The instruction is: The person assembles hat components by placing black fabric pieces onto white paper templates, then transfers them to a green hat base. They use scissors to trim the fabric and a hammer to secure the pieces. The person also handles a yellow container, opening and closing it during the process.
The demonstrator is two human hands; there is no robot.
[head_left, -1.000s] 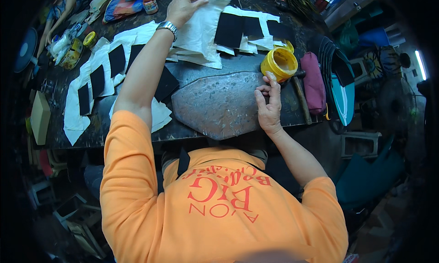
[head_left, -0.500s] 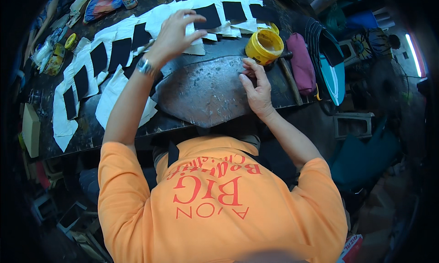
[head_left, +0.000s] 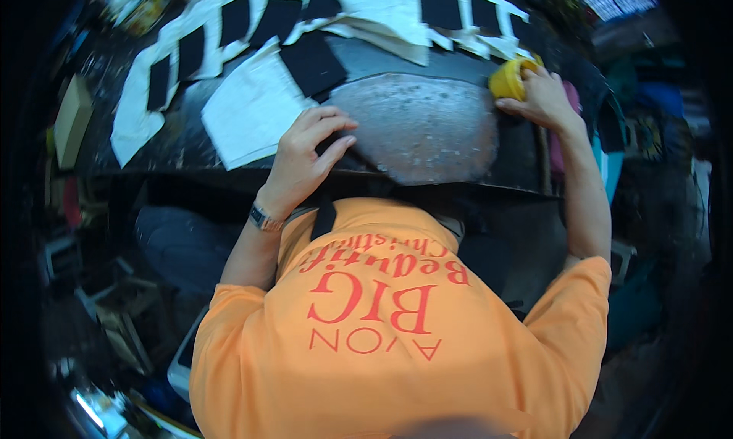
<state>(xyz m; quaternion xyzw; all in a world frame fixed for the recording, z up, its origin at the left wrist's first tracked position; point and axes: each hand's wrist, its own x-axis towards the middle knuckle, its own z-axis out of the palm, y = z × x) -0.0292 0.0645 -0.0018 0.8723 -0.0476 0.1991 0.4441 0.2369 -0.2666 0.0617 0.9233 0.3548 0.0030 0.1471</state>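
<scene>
My right hand [head_left: 538, 99] is at the small yellow tub [head_left: 504, 80] on the far right of the table, its thumb against the near side and its fingers over the rim. The tub's inside is hidden by that hand. Near the table's front edge, my left hand [head_left: 311, 149] is empty, its fingers loosely bent and the thumb apart. It hovers by the left end of a worn, rounded brown board [head_left: 420, 130]. Just beyond it lie a loose white cloth piece [head_left: 248, 107] and a black square patch [head_left: 313, 63].
White cloth pieces [head_left: 382, 4] with several black patches [head_left: 441, 9] curve along the back and left of the table. A stick [head_left: 544, 160] and a maroon pouch [head_left: 571, 95] lie right of the tub. A tan block [head_left: 72, 122] stands at the left edge.
My left hand has drawn back from the cloth row to the front edge. My right hand has moved from the board's edge onto the yellow tub. The whole view has shifted.
</scene>
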